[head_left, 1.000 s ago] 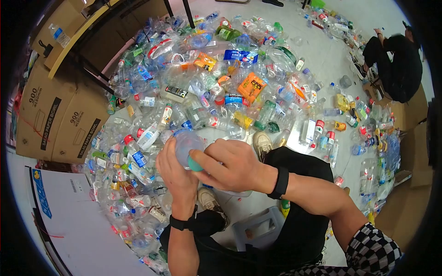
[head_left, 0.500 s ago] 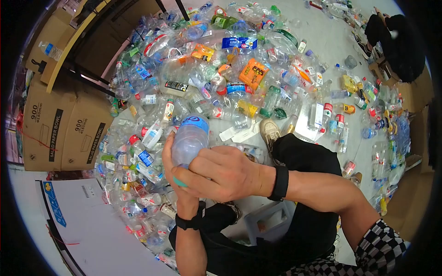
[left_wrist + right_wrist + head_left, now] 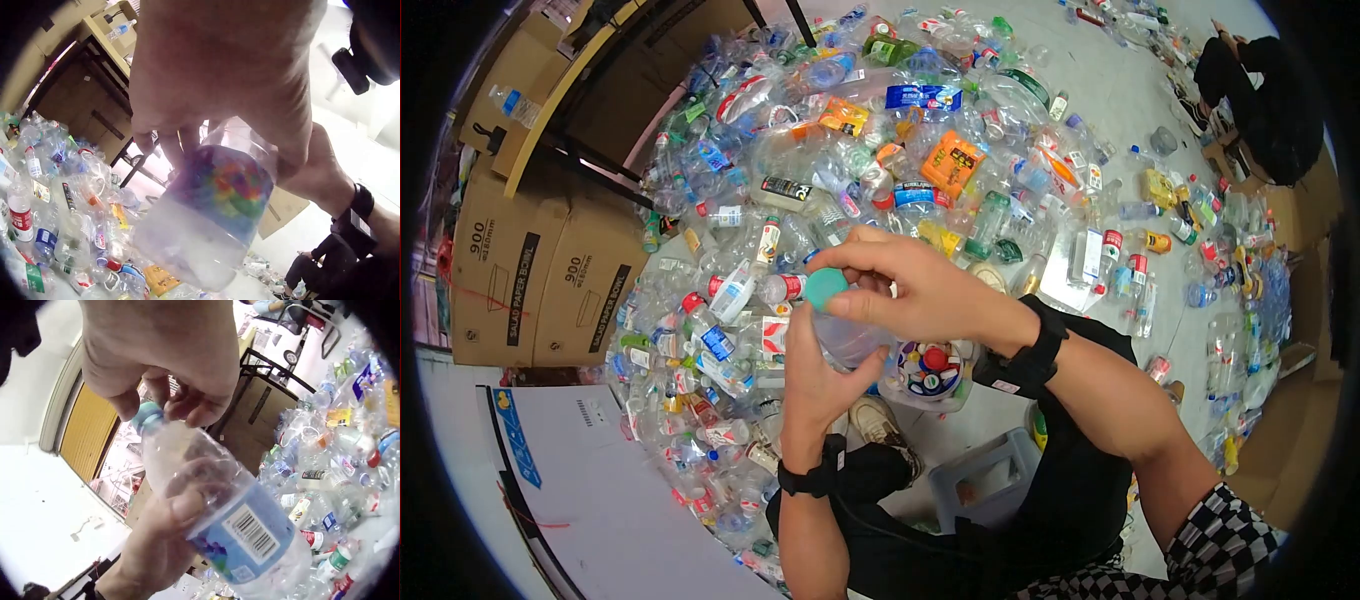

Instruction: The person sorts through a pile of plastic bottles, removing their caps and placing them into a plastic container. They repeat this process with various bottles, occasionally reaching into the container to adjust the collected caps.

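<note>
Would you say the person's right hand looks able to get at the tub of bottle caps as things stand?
Probably yes: the tub is open and close by, its caps in plain view, though the right hand would first have to release the green cap.

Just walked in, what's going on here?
A seated person's left hand grips a labelled, clear plastic bottle, while the right hand pinches its teal cap. The cap is on the neck; whether it's loosened, I can't tell. A tub of assorted caps is nearby, and a big spread of plastic bottles covers much of the floor.
</note>
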`<state>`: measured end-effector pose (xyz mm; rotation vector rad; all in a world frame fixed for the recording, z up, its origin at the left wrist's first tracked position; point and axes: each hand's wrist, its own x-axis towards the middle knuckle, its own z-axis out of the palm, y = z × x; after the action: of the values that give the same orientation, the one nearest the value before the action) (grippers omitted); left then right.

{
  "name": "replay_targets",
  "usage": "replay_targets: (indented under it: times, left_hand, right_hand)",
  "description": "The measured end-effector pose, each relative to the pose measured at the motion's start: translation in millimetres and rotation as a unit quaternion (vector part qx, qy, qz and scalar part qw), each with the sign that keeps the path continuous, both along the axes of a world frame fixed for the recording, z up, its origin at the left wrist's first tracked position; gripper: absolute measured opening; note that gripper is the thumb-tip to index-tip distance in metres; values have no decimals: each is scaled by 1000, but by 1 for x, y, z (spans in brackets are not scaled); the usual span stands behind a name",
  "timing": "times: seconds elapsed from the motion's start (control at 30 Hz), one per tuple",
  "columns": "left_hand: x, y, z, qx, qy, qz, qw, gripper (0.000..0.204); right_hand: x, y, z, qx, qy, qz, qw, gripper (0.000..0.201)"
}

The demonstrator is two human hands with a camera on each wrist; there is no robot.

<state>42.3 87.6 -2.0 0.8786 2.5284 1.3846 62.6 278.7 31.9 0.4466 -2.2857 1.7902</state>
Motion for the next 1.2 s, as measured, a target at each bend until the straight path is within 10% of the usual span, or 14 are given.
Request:
replay_targets:
  times: [0.6, 0.8, 1.0, 1.2]
  left_hand:
    - [6, -28, 31, 234, -534, -210, 785, 85]
    - [6, -22, 34, 228, -536, -207, 786, 84]
    - [-3, -22, 14, 139, -409, -214, 876, 71]
    - [-19, -37, -3, 363, -292, 40, 884, 50]
  right_hand:
    - [-2, 13, 20, -128, -272, 122, 946, 35]
    - [-4, 12, 21, -107, -257, 128, 952, 36]
    - [-6, 2, 10, -115, -220, 56, 967, 33]
    - [-12, 6, 5, -213, -225, -65, 949, 35]
